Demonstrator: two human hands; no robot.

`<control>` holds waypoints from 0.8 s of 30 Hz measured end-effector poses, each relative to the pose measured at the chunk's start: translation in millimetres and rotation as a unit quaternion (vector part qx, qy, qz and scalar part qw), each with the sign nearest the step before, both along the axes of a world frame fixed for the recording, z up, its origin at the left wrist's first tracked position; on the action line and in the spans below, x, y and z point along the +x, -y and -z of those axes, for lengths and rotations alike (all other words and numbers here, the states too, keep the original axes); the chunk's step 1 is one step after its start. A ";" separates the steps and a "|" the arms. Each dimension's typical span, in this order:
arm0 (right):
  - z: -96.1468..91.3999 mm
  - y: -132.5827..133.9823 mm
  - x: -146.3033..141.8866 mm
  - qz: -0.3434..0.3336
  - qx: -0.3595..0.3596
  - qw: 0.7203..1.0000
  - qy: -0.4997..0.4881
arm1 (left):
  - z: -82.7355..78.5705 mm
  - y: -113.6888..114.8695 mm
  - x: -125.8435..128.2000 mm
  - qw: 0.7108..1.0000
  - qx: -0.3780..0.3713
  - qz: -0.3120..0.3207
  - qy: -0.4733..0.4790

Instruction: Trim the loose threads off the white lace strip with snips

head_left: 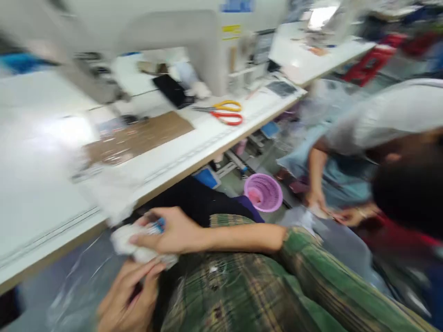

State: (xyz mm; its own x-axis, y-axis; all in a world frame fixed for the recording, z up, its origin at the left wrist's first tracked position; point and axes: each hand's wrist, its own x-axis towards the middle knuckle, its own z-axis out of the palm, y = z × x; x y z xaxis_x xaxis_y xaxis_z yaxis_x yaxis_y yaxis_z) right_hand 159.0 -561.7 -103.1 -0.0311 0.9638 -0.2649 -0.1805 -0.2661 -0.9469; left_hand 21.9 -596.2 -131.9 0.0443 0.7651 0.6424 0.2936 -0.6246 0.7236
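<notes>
- Two hands of yours are at the white cloth (122,239), which is bunched over your lap, just beside the table's (38,147) front edge.
- Your right hand (173,233) pinches the cloth between thumb and fingers; a small blue thing shows in that grip, too blurred to name.
- Your left hand (128,295) lies just below, fingers bent and fingertips at the cloth's lower side; you cannot tell whether they grip it.
- Above your right hand, a thin white piece (114,191) hangs over the table's edge; whether it joins the cloth is unclear.
- In front of you stands the sewing machine (204,50), with a brown sheet (148,136) lying flat near its needle end.
- The scissors (215,109) lie on the table to the right of that sheet, one handle yellow, the other red; a dark flat object (173,91) lies behind them, to the left.
- On the floor, to the right of your knees, is a pink basket (273,196).
- Farther right, a co-worker (380,120) in a white top bends over grey fabric (339,242), both hands close together at its upper edge.
</notes>
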 end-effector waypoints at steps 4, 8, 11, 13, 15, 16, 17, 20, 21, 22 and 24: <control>5.1 11.5 10.4 0.013 0.020 0.999 0.033 | 6.9 17.4 -1.2 0.996 0.044 -0.014 -0.082; 12.1 4.2 6.0 -0.008 0.019 1.000 0.019 | 11.5 25.5 -4.4 0.994 0.001 -0.002 -0.113; 17.3 9.0 -2.5 0.031 0.043 0.998 0.031 | 14.2 40.6 -6.0 0.992 -0.015 0.053 -0.113; 23.0 11.1 -5.3 0.062 0.054 0.996 0.041 | 17.4 50.9 -5.8 0.987 -0.034 0.106 -0.115; 29.1 9.9 -4.7 0.082 0.056 0.994 0.041 | 21.4 60.5 -5.2 0.977 -0.064 0.169 -0.112; 31.5 8.3 -3.0 0.093 0.057 0.993 0.040 | 23.1 65.2 -5.0 0.971 -0.084 0.197 -0.104; 33.2 6.2 -0.4 0.102 0.061 0.992 0.041 | 24.6 69.9 -5.2 0.965 -0.106 0.222 -0.092; 33.2 -0.4 12.2 0.135 0.094 0.984 0.075 | 27.0 81.4 -7.7 0.941 -0.187 0.276 -0.060; 31.9 -1.9 17.7 0.140 0.107 0.980 0.089 | 28.0 82.6 -9.0 0.933 -0.213 0.285 -0.057; 30.3 -2.8 23.4 0.134 0.114 0.979 0.101 | 29.6 81.6 -10.1 0.927 -0.238 0.284 -0.058; 27.7 -2.4 34.1 0.092 0.107 0.984 0.108 | 36.3 71.1 -10.3 0.930 -0.278 0.231 -0.069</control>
State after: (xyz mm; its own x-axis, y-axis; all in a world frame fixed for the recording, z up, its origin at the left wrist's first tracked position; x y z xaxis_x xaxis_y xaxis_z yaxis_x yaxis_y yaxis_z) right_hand 193.2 -559.3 -130.8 0.1838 0.9823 -0.0364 0.0040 -0.0377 -0.9993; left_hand 11.6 -667.3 -168.3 0.5030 0.8564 0.1162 0.2016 -0.2471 0.9478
